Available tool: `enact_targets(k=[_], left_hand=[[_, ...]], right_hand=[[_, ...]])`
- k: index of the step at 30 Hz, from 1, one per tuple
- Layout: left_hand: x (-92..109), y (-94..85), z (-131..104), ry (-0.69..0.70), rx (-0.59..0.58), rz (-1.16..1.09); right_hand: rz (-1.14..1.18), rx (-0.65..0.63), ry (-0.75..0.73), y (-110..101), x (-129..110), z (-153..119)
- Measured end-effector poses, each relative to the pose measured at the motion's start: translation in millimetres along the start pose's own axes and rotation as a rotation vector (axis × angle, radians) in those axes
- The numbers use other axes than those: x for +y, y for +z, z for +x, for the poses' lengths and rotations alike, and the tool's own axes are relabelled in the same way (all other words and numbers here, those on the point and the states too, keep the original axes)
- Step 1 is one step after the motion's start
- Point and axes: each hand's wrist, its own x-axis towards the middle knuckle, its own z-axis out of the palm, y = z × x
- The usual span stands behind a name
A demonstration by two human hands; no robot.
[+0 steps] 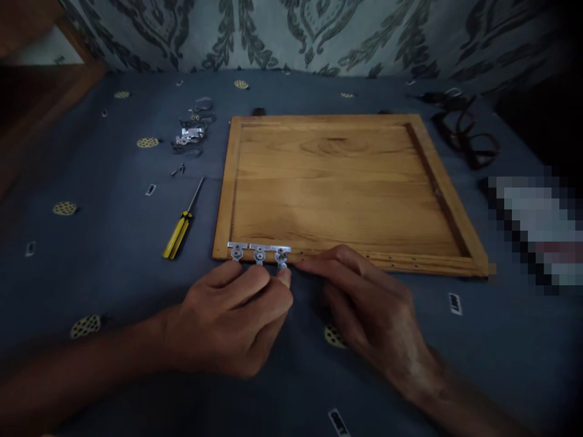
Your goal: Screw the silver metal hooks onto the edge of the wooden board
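Three shiny T-shaped metal brackets (259,250) sit along the near edge of a grained wooden panel (328,188). The left hand (241,315) bunches its fingers at the rightmost, whether clamped I cannot tell; the right hand (368,303) extends its index finger beside it, grip hidden.

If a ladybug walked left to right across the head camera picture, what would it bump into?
Yellow screwdriver → three metal fittings in a row → right hand → glasses.
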Motion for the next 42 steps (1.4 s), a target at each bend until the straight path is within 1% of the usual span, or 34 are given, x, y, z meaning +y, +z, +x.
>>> enact_targets(k=[3, 4, 11, 14, 19, 23, 26, 30, 32, 35, 37, 39, 41, 42], left_hand=[[3.0, 5.2, -2.8, -0.022, 0.071, 0.016], [3.9, 6.8, -3.6, -0.035, 0.079, 0.016], [4.9, 8.2, -5.5, -0.037, 0.072, 0.018], [4.7, 8.1, -5.9, -0.047, 0.079, 0.002], [4.8, 8.9, -5.5, -0.037, 0.08, -0.002], [4.2, 9.1, -5.0, -0.018, 0.094, 0.05], [1.3, 7.3, -4.2, 0.004, 0.088, 0.084], [-2.3, 1.6, -1.0, 0.058, 0.025, 0.107], [-1.7, -1.4, 1.5, 0.059, 0.01, 0.116], [-2.2, -7.0, 4.4, 0.013, 0.03, 0.106], [-9.4, -13.7, 3.5, -0.041, 0.025, 0.07], [-24.6, -23.9, -2.1, -0.147, 0.01, 0.054], [-45.6, -36.6, -13.3, -0.322, -0.063, 0.13], [-56.6, -43.2, -20.8, -0.389, -0.115, 0.17]], right_hand=[[-0.003, -0.035, -0.016, -0.3, -1.4, -0.9], [-0.005, -0.045, -0.017, -0.2, -1.5, -1.4], [-0.038, -0.048, -0.063, 3.0, 0.6, -1.8], [-0.083, -0.08, -0.051, 4.4, 0.9, -1.7], [-0.146, -0.096, -0.089, 5.5, 1.8, -2.6], [-0.181, -0.146, -0.086, 5.8, 1.3, -2.7], [-0.22, -0.156, -0.075, 6.0, 0.2, -2.2], [-0.261, -0.153, -0.13, 6.7, 0.4, -1.9], [-0.275, -0.151, -0.144, 7.3, 1.6, -2.5], [-0.283, -0.156, -0.133, 8.3, 4.5, -3.7], [-0.294, -0.131, -0.164, 8.7, 6.6, -4.1], [-0.304, -0.113, -0.205, 8.7, 8.0, -4.2], [-0.31, -0.119, -0.214, 8.2, 8.6, -4.2], [-0.311, -0.129, -0.211, 8.0, 8.6, -4.3]])
